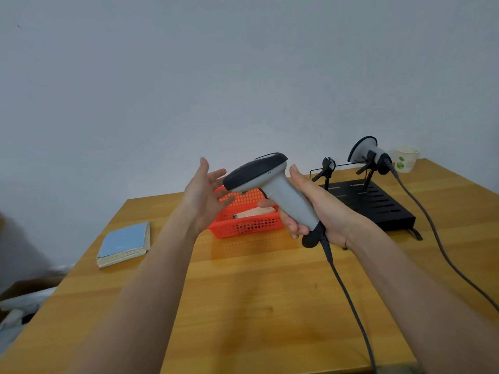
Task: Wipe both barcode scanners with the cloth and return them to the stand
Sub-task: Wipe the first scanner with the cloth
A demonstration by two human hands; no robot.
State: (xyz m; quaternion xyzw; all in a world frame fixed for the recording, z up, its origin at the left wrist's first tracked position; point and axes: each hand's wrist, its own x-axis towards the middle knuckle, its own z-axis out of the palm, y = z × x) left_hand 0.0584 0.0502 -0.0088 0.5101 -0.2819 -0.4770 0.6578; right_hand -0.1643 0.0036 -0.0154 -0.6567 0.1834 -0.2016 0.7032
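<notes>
While left hand (205, 190) spreads, right hand (318, 209) grips scanner (270, 184).

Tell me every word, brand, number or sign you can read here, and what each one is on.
No text can be read.
Paper cup: green printed marks, too blurred to read.
Scanner held in the right hand: a few tiny dots near its head, no legible label.
Second scanner on the black stand: no visible marking.
Blue-covered booklet: cover shows no legible print.
Cloth in the red basket: dark mark, unreadable.
</notes>
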